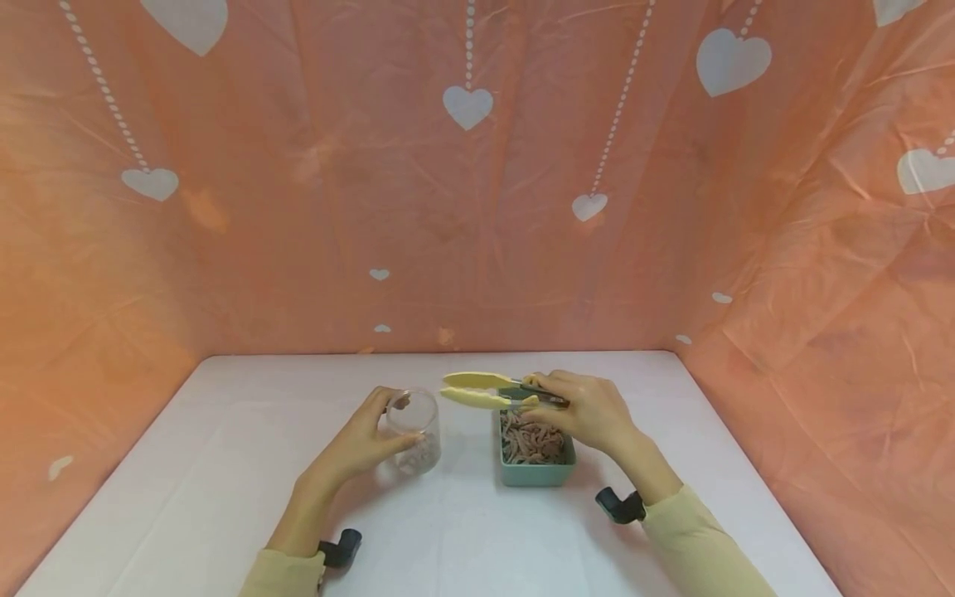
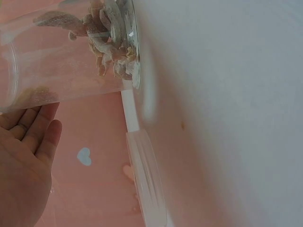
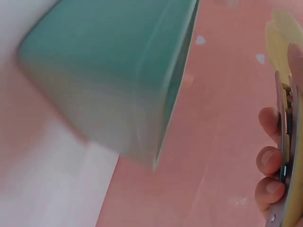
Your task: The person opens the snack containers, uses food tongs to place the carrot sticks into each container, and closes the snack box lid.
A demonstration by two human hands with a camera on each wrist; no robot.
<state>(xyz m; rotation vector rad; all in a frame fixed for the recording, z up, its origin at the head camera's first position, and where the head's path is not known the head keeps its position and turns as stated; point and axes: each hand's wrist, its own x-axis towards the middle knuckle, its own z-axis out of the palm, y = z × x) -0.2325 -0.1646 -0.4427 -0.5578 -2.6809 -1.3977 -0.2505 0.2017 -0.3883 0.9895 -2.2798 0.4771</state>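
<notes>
My left hand [image 1: 376,431] grips a clear jar [image 1: 418,423] standing on the table, thumb on the near side and fingers round the far side. Several pale brown dried strips [image 2: 111,40] lie at the jar's bottom in the left wrist view. With my right hand [image 1: 589,406] I hold yellow-tipped tongs [image 1: 477,390], level above the table. Their tips point left toward the jar's mouth, slightly apart, with nothing seen between them. Under the tongs stands a green rectangular container [image 1: 537,475] filled with brown strips [image 1: 531,441], its back part hidden by the right hand and tongs.
A white cloth covers the table [image 1: 462,531]. Orange curtains with white hearts [image 1: 467,108] enclose the back and sides. Beyond the jar in the left wrist view, a clear, low round piece [image 2: 147,179] lies on the table. Black wrist mounts [image 1: 621,506] sit on both forearms.
</notes>
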